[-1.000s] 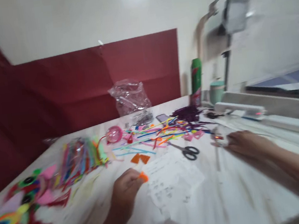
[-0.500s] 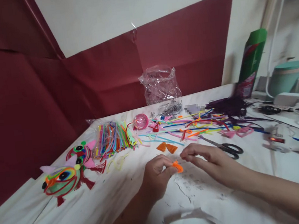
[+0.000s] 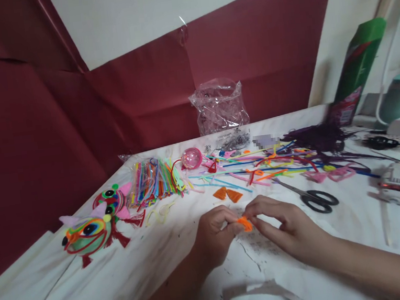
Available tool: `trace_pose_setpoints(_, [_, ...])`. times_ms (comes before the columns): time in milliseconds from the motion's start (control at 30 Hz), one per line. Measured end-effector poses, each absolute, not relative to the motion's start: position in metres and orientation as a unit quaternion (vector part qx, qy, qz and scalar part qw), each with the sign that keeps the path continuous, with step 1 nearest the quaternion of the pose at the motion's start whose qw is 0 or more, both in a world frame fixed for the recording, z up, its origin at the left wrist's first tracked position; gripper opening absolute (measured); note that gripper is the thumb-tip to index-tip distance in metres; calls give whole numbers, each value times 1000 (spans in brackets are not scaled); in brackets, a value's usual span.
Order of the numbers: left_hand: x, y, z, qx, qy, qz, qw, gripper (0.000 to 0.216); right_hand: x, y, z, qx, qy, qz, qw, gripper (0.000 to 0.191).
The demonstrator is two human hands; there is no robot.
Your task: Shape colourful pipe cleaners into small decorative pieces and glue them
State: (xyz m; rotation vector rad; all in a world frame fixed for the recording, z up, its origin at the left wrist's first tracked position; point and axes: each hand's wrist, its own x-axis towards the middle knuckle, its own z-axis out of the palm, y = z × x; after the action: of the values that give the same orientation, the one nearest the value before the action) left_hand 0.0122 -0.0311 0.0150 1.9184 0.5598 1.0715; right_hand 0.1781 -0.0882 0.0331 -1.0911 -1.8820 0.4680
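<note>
— What is held, and where?

— A small orange piece [image 3: 245, 223] is pinched between the fingers [image 3: 264, 208] of the left hand [image 3: 213, 235] and the right hand [image 3: 288, 226]. Both are closed on it, just above the worktop [image 3: 145, 272].

— How much is done?

— Two orange pieces [image 3: 227, 194] are laid just beyond the hands, and two colourful figures [image 3: 90, 232] are seen finished at the left. The held piece is probably only partly shaped; it is too small to tell. The scissors [image 3: 314, 199] and the bundle of strips [image 3: 154, 179] are untouched.
</note>
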Motion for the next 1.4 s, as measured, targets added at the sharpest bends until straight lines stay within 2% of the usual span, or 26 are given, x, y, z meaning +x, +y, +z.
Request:
trace_pose_setpoints(333, [13, -32, 12, 731, 252, 423, 472, 13, 179, -88, 29, -370, -804, 97, 455, 16])
trace_pose_setpoints(467, [14, -33, 12, 737, 254, 424, 461, 13, 176, -86, 21, -424, -765, 169, 454, 6])
trace_pose_setpoints(633, [15, -36, 14, 774, 236, 440, 388, 14, 174, -86, 16, -490, -698, 279, 442, 15])
trace_pose_setpoints(900, [19, -39, 7, 754, 277, 453, 388, 9, 177, -85, 12, -494, -700, 285, 430, 11])
trace_pose_setpoints(1033, [19, -39, 8, 753, 277, 456, 385, 12, 175, -84, 9, -507, -692, 280, 431, 15])
trace_pose_setpoints(1267, [20, -28, 3, 597, 349, 466, 552, 6, 177, -76, 1, -543, -630, 322, 452, 26])
trace_pose_setpoints(1400, [21, -27, 0, 561, 343, 468, 590, 5, 177, -76, -2, -543, -626, 331, 451, 27])
